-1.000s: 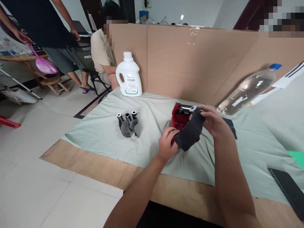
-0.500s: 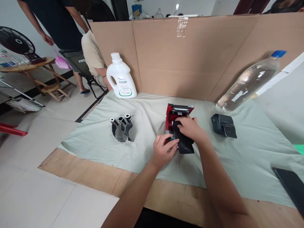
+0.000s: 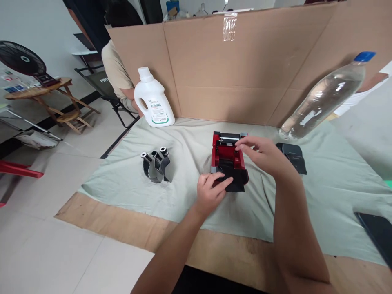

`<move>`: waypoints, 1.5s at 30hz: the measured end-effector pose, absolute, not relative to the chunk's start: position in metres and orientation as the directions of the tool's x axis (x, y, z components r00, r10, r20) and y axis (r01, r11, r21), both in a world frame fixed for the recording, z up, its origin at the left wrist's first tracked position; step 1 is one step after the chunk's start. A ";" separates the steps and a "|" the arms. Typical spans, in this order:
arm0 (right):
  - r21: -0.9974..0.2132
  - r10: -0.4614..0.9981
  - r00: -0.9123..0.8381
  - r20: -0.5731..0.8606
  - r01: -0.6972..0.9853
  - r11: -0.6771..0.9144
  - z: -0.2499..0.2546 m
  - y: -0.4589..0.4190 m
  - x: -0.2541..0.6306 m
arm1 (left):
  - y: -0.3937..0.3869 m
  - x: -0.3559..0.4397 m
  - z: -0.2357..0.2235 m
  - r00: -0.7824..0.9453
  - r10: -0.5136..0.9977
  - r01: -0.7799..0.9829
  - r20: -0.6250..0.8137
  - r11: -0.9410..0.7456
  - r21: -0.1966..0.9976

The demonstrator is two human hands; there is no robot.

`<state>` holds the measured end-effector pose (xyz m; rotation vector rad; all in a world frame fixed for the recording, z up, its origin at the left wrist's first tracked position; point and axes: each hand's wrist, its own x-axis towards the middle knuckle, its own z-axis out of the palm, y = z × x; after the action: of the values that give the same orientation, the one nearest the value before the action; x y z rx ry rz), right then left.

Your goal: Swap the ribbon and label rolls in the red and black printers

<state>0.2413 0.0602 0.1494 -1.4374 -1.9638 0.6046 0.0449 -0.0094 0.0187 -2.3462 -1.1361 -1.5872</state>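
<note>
A small red device with its lid up, which looks like a portable printer, lies on the cloth in front of me. A black sheet hangs over its near edge. My left hand rests at the device's near left corner, its fingers stretched out and its index finger pressing on the sheet. Beside the device's right side, my right hand hovers with its fingers extended and apart, and I see nothing in it. The fingertips are close to the raised lid; whether they touch it is unclear.
Several dark film rolls stand to the left. Behind them is a white jug. A black case-like object lies to the right, with a tilted water bottle behind it. A phone lies far right. Cardboard walls the back.
My right hand has let go of the black sheet and moved up and right. The sheet now lies across the device's near end, exposing its red inside. The left hand has stayed.
</note>
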 end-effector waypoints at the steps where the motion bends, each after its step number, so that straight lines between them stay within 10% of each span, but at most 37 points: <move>1: -0.654 0.930 -0.127 0.346 0.678 0.336 0.148 0.063 0.242 | -0.010 0.044 0.019 0.191 0.523 0.616 0.831 -0.723 0.313; 4: -0.551 0.845 -0.036 0.534 0.743 0.380 0.132 0.076 0.239 | -0.010 0.043 0.016 0.203 0.516 0.608 0.832 -0.733 0.306; 18: -0.474 0.859 -0.341 0.382 0.726 0.499 0.108 0.039 0.253 | -0.015 0.032 0.017 0.319 0.460 0.576 0.828 -0.789 0.216; 25: -0.327 0.753 -0.310 0.581 0.758 0.564 0.052 -0.001 0.250 | -0.015 0.032 0.016 0.345 0.460 0.569 0.818 -0.796 0.208; 36: -0.327 0.658 -0.250 0.710 0.710 0.623 0.027 -0.002 0.241 | 0.000 0.028 0.020 0.184 0.790 0.690 0.585 -0.527 0.495; 45: -0.341 0.672 -0.248 0.698 0.710 0.616 0.025 -0.004 0.240 | 0.000 0.027 0.021 0.185 0.819 0.753 0.543 -0.473 0.458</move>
<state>0.2400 -0.0037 0.0253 -1.0916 -1.9701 -0.0553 0.0269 0.0005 0.0205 -2.4839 -1.6527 -1.2348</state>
